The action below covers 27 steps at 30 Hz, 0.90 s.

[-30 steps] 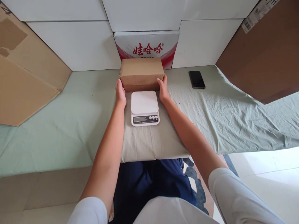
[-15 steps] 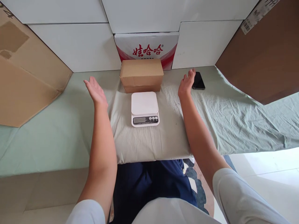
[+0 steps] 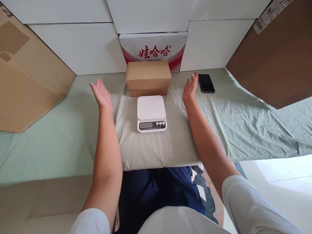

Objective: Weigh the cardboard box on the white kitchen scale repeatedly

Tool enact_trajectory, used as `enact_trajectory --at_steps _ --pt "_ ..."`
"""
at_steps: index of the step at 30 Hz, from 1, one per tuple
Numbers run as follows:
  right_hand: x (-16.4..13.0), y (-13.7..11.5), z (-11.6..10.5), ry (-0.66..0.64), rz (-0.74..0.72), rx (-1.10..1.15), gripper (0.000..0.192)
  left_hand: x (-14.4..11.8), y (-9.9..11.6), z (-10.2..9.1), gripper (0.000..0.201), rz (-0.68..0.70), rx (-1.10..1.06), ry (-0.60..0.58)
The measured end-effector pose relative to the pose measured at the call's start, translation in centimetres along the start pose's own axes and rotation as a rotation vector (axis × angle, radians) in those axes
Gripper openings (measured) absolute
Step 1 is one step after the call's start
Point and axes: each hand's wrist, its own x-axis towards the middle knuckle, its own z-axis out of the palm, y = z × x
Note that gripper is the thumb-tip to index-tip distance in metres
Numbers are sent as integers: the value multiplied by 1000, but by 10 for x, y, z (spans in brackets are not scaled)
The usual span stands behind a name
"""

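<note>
A white kitchen scale point(image 3: 151, 109) with a small grey display and round buttons stands on the green cloth, midway between my arms. Right behind it is a closed brown cardboard box point(image 3: 148, 78). My left hand point(image 3: 101, 94) is held up to the left of the box, fingers stretched out, palm turned inward and holding nothing. On the other side my right hand point(image 3: 190, 87) is raised with its fingers extended, also without anything in it. Close to the right of that hand lies a black smartphone point(image 3: 206, 83) on the cloth.
Behind the brown box stands a white and red carton point(image 3: 153, 45) with red lettering, against white panels point(image 3: 75, 48). Large cardboard pieces flank the table at left point(image 3: 31, 78) and right point(image 3: 275, 61). The cloth point(image 3: 65, 136) is wrinkled on the right.
My right hand has shifted a little to the left, so more of the smartphone shows. My left hand has moved slightly inward. Scale and box stay in place.
</note>
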Motion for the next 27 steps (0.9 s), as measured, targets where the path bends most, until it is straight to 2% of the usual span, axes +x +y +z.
enact_trajectory --at_steps 3,8,10,16,22,27 --pt "-4 -5 2 9 28 63 94 3 -4 -1 108 4 -12 -11" --pt "-8 -7 5 -66 -5 -21 115 4 -5 -2 110 1 4 -26" --pt "-7 -6 5 -87 -17 -61 118 4 -5 -1 108 -8 3 -27" --pt "-5 -1 7 -49 -3 -18 106 2 -4 6 98 -29 -3 -46" --pt "-6 5 15 -66 0 -10 103 2 -7 8 115 -5 9 -63" --pt "-8 7 22 -80 9 -60 99 3 -11 10 108 3 -12 -80"
